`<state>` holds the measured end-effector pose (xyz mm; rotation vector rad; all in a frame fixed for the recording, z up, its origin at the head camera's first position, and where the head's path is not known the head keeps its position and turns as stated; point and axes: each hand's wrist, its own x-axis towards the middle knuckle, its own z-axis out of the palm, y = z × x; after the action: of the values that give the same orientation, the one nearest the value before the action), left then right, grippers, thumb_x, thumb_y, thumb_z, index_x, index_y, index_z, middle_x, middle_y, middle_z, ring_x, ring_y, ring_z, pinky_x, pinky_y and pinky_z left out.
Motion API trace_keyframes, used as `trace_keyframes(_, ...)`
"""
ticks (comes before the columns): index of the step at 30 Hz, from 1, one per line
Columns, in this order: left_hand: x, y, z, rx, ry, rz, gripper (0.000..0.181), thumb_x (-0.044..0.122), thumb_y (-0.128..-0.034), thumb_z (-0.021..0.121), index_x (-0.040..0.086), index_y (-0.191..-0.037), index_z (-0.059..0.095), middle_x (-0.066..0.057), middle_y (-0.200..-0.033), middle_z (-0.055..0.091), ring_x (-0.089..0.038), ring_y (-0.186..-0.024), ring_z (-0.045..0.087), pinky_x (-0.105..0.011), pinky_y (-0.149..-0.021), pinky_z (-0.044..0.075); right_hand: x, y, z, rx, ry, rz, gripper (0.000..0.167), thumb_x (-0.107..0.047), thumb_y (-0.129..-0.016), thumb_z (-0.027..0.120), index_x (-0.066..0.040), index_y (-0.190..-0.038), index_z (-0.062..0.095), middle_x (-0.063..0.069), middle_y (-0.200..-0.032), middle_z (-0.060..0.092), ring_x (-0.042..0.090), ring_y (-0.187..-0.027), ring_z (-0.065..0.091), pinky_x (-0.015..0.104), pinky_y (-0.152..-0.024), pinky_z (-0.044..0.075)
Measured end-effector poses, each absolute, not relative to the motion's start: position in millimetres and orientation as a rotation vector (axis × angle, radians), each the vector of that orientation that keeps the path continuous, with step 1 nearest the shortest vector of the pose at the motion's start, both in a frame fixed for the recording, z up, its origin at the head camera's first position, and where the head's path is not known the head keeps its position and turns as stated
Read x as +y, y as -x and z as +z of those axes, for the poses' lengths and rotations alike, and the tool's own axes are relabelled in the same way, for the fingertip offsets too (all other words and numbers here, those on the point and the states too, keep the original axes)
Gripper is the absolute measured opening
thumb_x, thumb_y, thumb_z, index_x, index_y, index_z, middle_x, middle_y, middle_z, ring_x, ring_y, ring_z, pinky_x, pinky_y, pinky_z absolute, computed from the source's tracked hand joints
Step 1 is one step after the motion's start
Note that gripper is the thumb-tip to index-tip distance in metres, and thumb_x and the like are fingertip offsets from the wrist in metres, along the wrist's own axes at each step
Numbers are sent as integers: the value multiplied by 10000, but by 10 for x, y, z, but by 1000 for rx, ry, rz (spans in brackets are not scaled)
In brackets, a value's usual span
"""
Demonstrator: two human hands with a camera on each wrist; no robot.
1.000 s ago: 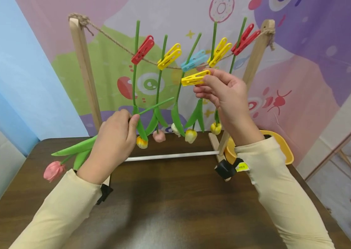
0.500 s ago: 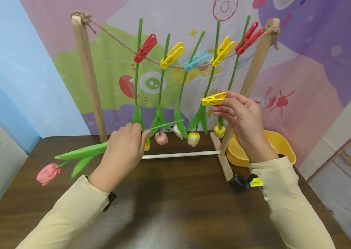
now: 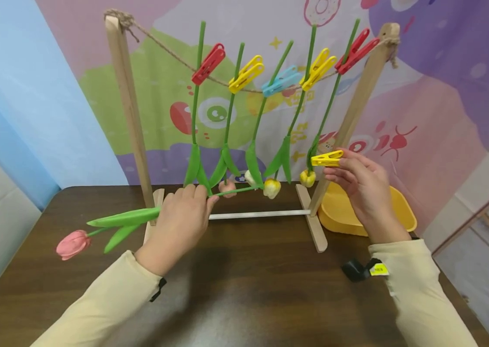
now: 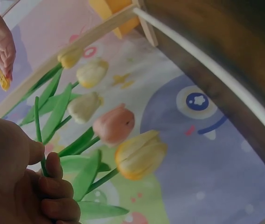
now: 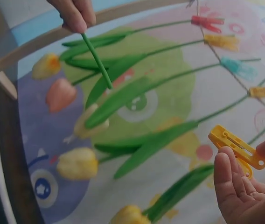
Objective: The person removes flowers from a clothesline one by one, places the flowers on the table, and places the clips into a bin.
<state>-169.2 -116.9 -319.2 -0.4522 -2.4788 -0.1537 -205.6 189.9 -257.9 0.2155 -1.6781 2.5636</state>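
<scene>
My left hand (image 3: 181,224) grips the green stem of a pink tulip (image 3: 73,245); the bloom points left and the bare stem end sticks out to the right, as the right wrist view also shows. Between thumb and fingers of my right hand (image 3: 363,188) is a yellow clothespin (image 3: 327,158), held apart from the line. Several tulips hang blooms down from a twine line (image 3: 164,47), each under a clothespin: a red clothespin (image 3: 208,64), a yellow one, a light blue clothespin (image 3: 281,81), another yellow one and a red one at right.
Two wooden posts (image 3: 128,96) carry the twine, joined low down by a white rod (image 3: 259,214). A yellow basket (image 3: 402,205) stands behind my right hand on the dark wooden table (image 3: 244,294). Behind everything hangs a printed cartoon cloth (image 3: 153,130).
My right hand has moved down and right, away from the line, with the yellow clothespin. My left hand has shifted right and slightly down, and the pink tulip's stem lies flatter.
</scene>
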Motion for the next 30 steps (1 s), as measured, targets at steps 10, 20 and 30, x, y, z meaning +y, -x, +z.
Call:
trace_keyframes(10,-1100,1670,-3383,-2477,471,-126,313,265,-913,600,15,-753,501,-99,-638,489,-273,-546,495,-359,-476,357,2146,2092,-2813,-1639,-103,2611,122,-57,-910,573,-39,-999,653,66,-909,696,174,-721,701,256,-697,559)
trace_keyframes(20,-995,1665,-3512,-2474,524,-88,339,280,-909,608,42,-711,472,-74,-617,477,-245,-539,503,-313,-463,319,2344,2149,-3015,-1645,106,2656,102,-91,-908,585,-58,-996,624,52,-952,636,182,-758,683,263,-725,558)
trace_keyframes(30,-909,1677,-3617,-2436,530,-78,322,279,-890,633,45,-717,496,-77,-623,489,-259,-546,515,-331,-481,346,2536,2214,-3212,-1585,224,2739,136,-159,-899,621,-36,-952,599,48,-929,613,199,-774,679,269,-736,558)
